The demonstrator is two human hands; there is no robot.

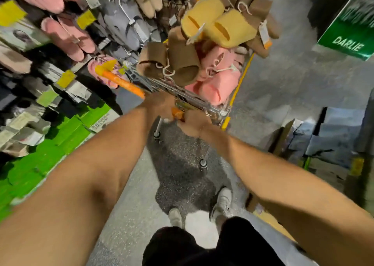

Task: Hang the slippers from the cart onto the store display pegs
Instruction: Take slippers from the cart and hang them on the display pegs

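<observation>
Both hands are on the orange push bar of the wire shopping cart, a little above the middle of the frame. The left hand has its fingers curled over the bar, and the right hand is closed round the bar's end just beside it, so each grip is fully wrapped on the handle and neither holds a slipper.

The cart's basket is heaped with slippers: a yellow pair on top at upper centre, brown pairs spilling toward the handle, and pink ones below them, several showing white plastic hooks and paper tags. Down the left side of the frame runs the display wall, already hung with pink slippers and grey slippers, with yellow price labels at the peg ends. The picture is blurred, so free pegs cannot be made out. A green sign stands at upper right.

The step in hand looks like steering the cart into place alongside the display; no hanging has begun here. Next, one hand would need to let go of the bar, take a pair by its hook, and find a peg carrying the matching colour.
</observation>
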